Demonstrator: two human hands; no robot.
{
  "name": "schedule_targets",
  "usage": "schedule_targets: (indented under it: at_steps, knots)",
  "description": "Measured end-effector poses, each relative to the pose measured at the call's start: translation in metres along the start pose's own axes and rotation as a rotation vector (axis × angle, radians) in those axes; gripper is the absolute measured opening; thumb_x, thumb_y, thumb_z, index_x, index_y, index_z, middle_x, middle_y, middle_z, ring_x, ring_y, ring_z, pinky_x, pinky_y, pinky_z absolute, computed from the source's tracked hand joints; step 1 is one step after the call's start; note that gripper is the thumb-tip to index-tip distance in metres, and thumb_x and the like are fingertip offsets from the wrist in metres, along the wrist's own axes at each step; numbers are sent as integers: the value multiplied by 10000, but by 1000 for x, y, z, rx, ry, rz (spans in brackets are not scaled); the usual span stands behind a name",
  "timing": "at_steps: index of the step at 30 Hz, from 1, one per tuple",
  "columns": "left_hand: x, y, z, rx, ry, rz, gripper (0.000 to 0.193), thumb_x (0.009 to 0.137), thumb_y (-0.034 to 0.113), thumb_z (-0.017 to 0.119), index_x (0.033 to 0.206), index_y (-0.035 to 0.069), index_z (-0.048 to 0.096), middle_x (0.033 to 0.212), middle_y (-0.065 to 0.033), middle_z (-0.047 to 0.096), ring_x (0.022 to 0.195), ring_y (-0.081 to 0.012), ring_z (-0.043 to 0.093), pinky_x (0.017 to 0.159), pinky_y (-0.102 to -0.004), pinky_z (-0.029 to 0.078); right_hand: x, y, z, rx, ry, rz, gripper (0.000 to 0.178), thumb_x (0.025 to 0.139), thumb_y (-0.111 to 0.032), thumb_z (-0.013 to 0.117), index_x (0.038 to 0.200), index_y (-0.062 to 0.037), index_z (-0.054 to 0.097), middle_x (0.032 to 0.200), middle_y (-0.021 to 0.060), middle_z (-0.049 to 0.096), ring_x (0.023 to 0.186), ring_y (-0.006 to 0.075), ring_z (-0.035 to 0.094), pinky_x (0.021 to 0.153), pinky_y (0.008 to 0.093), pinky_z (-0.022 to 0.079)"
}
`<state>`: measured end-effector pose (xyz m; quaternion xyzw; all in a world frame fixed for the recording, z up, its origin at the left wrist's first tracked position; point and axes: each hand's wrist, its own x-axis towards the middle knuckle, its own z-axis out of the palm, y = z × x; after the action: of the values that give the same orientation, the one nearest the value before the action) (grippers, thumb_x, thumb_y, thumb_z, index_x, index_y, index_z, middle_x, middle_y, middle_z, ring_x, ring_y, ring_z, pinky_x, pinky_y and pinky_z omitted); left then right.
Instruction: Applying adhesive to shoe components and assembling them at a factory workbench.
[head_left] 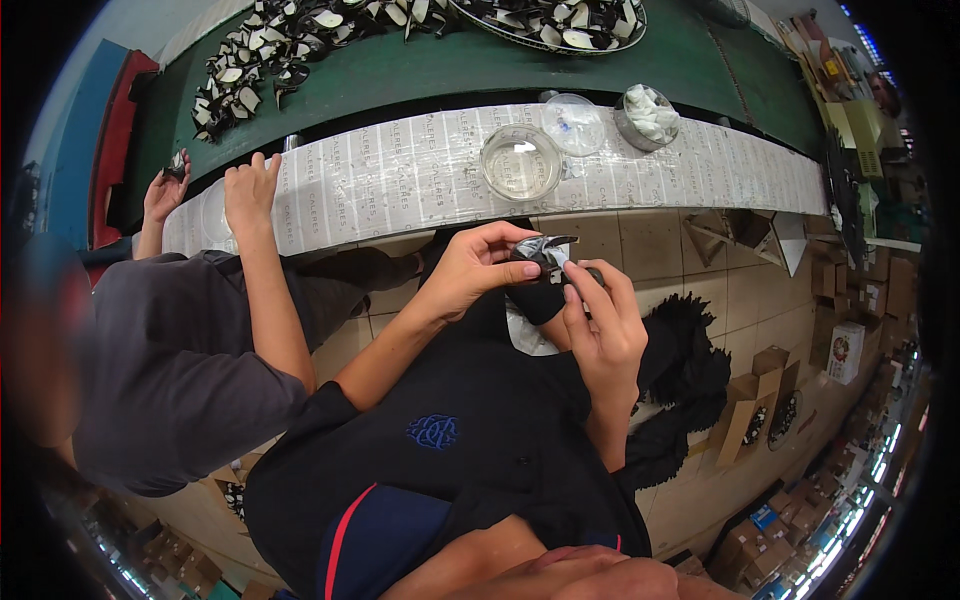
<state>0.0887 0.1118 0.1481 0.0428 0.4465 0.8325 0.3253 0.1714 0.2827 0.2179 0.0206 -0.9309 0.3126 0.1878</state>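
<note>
My left hand [468, 272] pinches a small glossy black curved piece with a pale lining [530, 250] between thumb and fingers, above my lap. Close against its right side is my right hand [608, 325], with thumb and forefinger drawn together at the piece's pale edge. A bit of white shows at those fingertips, too small to name. Beyond my hands, on the paper-covered ledge, stand a clear round dish [521, 162], a clear lid [573, 125] and a round tub of white wads [648, 117].
A heap of similar black-and-white pieces [260, 55] lies on the green bench [400, 75], beside a round tray [547, 45] full of them. At my left a co-worker's hand [166, 192] holds one piece; their other hand [250, 195] rests at the ledge. Cardboard boxes [757, 395] stand at right.
</note>
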Motion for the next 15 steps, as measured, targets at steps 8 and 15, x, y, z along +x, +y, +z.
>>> schedule_targets:
  at_steps: [8, 15]
  knots:
    - [1, -3, -1, 37, 9, 16, 344, 847, -8, 733, 1172, -28, 621, 1138, -102, 665, 1044, -155, 643, 918, -302, 552, -1, 0, 5, -103, 11, 50, 259, 868, -121, 711, 1127, -122, 713, 1115, 61, 650, 830, 201, 670, 942, 451, 364]
    - [2, -4, 0, 54, 6, -4, 339, 838, 2, 749, 1155, -26, 633, 1125, -85, 667, 1034, -141, 635, 915, -290, 539, -2, 4, 6, -150, 27, 147, 251, 883, -155, 704, 1134, -135, 708, 1102, 63, 642, 871, 238, 662, 923, 531, 421]
